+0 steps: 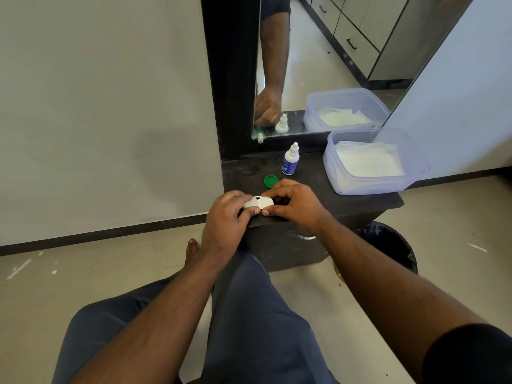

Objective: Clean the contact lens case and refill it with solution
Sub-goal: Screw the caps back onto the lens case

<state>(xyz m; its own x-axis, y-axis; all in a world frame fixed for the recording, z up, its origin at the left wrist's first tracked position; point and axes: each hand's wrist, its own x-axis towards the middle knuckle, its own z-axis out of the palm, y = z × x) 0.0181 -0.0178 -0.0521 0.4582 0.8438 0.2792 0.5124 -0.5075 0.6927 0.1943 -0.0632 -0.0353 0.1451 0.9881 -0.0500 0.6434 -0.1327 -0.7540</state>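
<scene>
A white contact lens case is held at the near edge of a low black cabinet top. My left hand grips its left end, and my right hand pinches its right end with thumb and fingers. My fingers hide much of the case. A green cap lies loose on the cabinet just beyond my right hand. Behind it stands a small white solution bottle with a blue label and its nozzle cap on.
A clear plastic tub holding white tissues sits on the cabinet's right side. A mirror leans behind, reflecting the bottle and tub. A black-lined bin stands on the floor at right. My knees are below the cabinet.
</scene>
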